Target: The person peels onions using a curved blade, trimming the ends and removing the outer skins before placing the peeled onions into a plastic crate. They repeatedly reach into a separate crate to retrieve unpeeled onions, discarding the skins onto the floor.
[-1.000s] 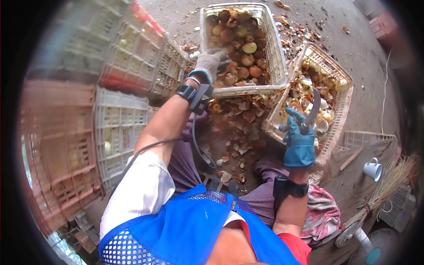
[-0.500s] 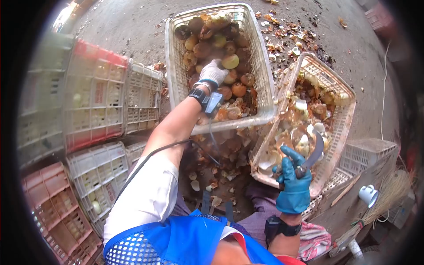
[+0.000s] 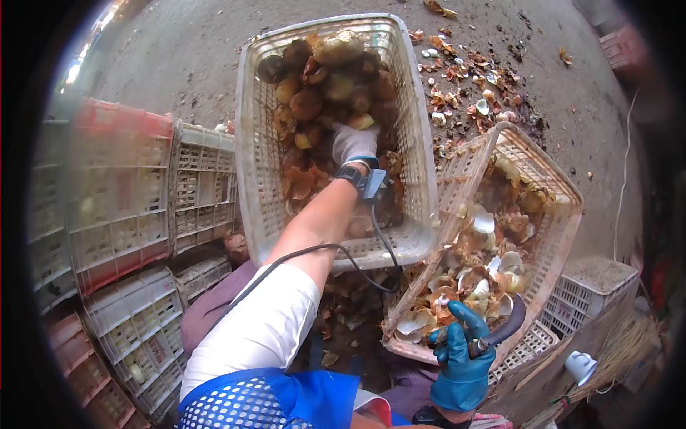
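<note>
digs left hand deeper into basket at 12 o'clock, grip unclear; clamps knife in right hand, 5 o'clock.

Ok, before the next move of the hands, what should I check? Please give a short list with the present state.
1. Left hand inside the basket, among the brown bulbs: ok.
2. Left hand closed on a bulb: cannot tell.
3. Right hand gripping the knife: ok.
4. Blade apart from the left arm, over the peel basket: ok.
5. Wrist cable free of the basket rim: cannot tell.
</note>
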The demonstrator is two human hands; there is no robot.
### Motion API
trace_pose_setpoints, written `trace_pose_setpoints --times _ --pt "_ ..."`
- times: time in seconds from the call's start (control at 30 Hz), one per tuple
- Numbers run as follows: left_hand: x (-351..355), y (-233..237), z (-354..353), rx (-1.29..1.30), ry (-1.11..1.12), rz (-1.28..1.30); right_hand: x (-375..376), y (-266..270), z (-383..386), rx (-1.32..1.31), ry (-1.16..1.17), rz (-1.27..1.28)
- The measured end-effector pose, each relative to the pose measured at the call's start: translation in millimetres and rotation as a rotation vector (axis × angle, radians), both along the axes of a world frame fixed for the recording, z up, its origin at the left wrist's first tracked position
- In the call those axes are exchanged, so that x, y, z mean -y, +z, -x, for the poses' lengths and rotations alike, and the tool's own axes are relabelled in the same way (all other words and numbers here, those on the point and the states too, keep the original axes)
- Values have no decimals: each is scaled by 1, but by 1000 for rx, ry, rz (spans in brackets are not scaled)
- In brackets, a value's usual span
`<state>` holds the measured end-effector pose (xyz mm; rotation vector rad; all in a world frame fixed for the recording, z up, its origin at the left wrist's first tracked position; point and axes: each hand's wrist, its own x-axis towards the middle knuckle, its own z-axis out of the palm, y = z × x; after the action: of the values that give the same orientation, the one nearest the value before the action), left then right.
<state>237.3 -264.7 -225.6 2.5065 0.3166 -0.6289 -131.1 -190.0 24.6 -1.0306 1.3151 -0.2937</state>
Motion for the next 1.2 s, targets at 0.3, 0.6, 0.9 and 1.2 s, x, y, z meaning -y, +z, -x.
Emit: trace_pose_setpoints --times 0.3,0.6,0.9,1.2 --pt "-49 16 16 51 -79 605 -18 8 3 1 6 74" --pt "-127 217 110 -441 -411 1788 -62 29 20 27 9 320" --pt "-230 294 192 -547 -670 1515 -102 23 46 29 127 826" --pt "-281 307 233 -479 -719 1142 -121 51 46 -323 545 1365"
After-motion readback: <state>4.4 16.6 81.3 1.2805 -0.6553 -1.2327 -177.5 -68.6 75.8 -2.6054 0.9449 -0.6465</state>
